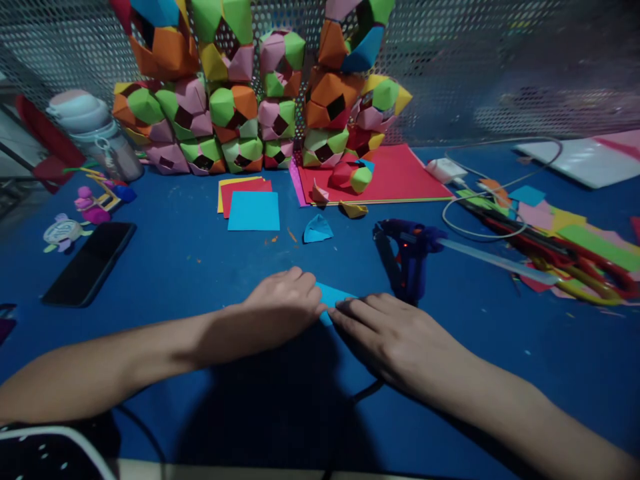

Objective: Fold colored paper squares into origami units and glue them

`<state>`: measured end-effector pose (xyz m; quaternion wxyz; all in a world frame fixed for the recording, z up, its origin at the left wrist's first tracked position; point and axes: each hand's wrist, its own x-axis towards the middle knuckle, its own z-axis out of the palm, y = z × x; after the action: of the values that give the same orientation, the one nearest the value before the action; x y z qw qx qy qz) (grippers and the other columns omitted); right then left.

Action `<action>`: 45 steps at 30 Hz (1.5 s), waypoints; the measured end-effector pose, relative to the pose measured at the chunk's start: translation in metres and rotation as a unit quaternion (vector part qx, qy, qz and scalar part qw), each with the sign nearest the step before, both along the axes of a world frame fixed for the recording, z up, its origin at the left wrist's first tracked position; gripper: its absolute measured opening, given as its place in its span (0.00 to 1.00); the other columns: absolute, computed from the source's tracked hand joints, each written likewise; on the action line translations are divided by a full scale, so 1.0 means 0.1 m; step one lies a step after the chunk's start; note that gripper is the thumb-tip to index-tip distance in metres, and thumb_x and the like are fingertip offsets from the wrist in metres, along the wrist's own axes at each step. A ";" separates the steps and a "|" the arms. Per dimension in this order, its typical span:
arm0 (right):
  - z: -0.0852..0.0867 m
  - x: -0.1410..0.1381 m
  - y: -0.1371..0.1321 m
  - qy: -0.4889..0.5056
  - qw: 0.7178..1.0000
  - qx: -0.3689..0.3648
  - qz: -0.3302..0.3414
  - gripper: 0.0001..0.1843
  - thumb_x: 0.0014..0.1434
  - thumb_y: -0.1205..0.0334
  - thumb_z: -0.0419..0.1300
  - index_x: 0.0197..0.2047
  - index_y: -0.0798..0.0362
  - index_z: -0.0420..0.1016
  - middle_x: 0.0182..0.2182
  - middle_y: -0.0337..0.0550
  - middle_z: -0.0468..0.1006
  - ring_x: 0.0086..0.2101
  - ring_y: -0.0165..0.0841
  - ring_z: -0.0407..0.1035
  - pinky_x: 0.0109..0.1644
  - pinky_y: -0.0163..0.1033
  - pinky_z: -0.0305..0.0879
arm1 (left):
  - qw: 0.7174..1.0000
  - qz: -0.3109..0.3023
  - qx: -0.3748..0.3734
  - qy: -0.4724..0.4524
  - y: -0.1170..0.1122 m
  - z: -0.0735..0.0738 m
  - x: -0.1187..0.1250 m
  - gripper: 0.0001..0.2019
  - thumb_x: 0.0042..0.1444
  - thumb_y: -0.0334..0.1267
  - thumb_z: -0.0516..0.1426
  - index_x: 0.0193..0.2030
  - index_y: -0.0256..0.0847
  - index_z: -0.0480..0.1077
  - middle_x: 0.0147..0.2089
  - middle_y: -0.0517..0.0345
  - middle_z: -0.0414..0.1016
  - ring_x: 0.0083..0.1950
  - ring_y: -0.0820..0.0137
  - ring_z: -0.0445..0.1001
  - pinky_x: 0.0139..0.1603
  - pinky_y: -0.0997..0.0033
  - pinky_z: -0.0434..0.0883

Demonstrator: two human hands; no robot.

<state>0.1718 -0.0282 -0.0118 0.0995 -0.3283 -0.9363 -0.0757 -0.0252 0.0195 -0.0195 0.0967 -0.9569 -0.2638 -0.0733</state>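
A piece of blue paper [334,294], seemingly folded, lies on the table between my hands, largely covered by them. My left hand [287,303] is closed, its curled fingers and thumb holding the paper's left side. From the right, my right hand [393,333] presses bent, close-set fingers onto the paper's other side. Just beyond the hands sits a small folded blue paper piece [317,230]. A dark blue glue gun [414,257] with a glue stick in its back and a lit red light stands close to my right hand.
Several multicoloured paper balls [235,107] are stacked along the perforated metal panel at the back. Square paper sheets [253,211] lie left of the folded piece. A phone [90,263] and a bottle [107,137] are at left; scissors [560,250] and paper scraps [580,227] at right.
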 end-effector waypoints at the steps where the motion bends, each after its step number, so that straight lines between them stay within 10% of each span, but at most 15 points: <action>1: 0.00 0.00 0.01 0.002 1.000 -0.007 -0.005 0.16 0.62 0.69 0.45 0.43 0.59 0.73 0.28 0.47 0.73 0.27 0.34 0.62 0.31 0.39 0.57 | 1.000 0.005 0.008 -0.007 0.00 -0.01 0.00 0.11 0.58 0.39 0.49 0.28 0.37 0.64 0.30 0.53 0.66 0.33 0.66 0.65 0.29 0.67 0.63; 7: -0.12 -0.04 0.06 0.005 0.999 0.038 -0.038 0.18 0.59 0.72 0.47 0.51 0.65 0.68 0.50 0.55 0.71 0.34 0.37 0.65 0.36 0.42 0.60 | 0.998 -0.012 0.068 0.011 -0.07 -0.09 0.02 0.08 0.59 0.35 0.47 0.37 0.36 0.66 0.36 0.52 0.68 0.33 0.67 0.65 0.28 0.69 0.62; 29: 0.09 0.15 -0.05 -0.057 0.985 0.033 -0.160 0.10 0.53 0.72 0.52 0.26 0.55 0.73 0.18 0.41 0.72 0.19 0.34 0.65 0.30 0.41 0.52 | 0.997 0.023 0.071 0.020 0.00 0.09 0.03 0.13 0.56 0.42 0.49 0.35 0.33 0.68 0.33 0.47 0.70 0.38 0.59 0.69 0.36 0.58 0.65; 34: -0.02 0.03 0.05 0.038 0.990 0.057 -0.121 0.16 0.56 0.71 0.48 0.45 0.63 0.72 0.37 0.54 0.77 0.36 0.41 0.68 0.37 0.43 0.61 | 0.997 -0.062 0.035 -0.033 0.02 -0.01 0.05 0.14 0.58 0.31 0.47 0.49 0.31 0.64 0.54 0.42 0.66 0.56 0.59 0.63 0.56 0.58 0.61; 39: -0.18 -0.04 0.05 0.037 0.996 0.012 -0.081 0.20 0.57 0.74 0.47 0.51 0.68 0.67 0.44 0.59 0.75 0.43 0.42 0.67 0.43 0.45 0.65 | 0.995 -0.083 -0.051 -0.028 0.08 -0.12 0.04 0.11 0.60 0.30 0.45 0.44 0.32 0.65 0.44 0.46 0.71 0.47 0.66 0.69 0.47 0.66 0.68; 45: -0.13 0.02 0.08 0.072 0.991 -0.049 -0.102 0.19 0.57 0.72 0.48 0.51 0.63 0.67 0.42 0.54 0.75 0.39 0.41 0.67 0.40 0.45 0.66 | 0.996 -0.005 -0.072 0.045 0.13 0.11 -0.06 0.08 0.58 0.31 0.47 0.36 0.35 0.66 0.35 0.51 0.69 0.37 0.65 0.68 0.37 0.65 0.68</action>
<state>0.1734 -0.0205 -0.0253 0.1422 -0.4308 -0.8911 -0.0153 -0.0315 0.0325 -0.0083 0.0393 -0.9651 -0.2587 -0.0118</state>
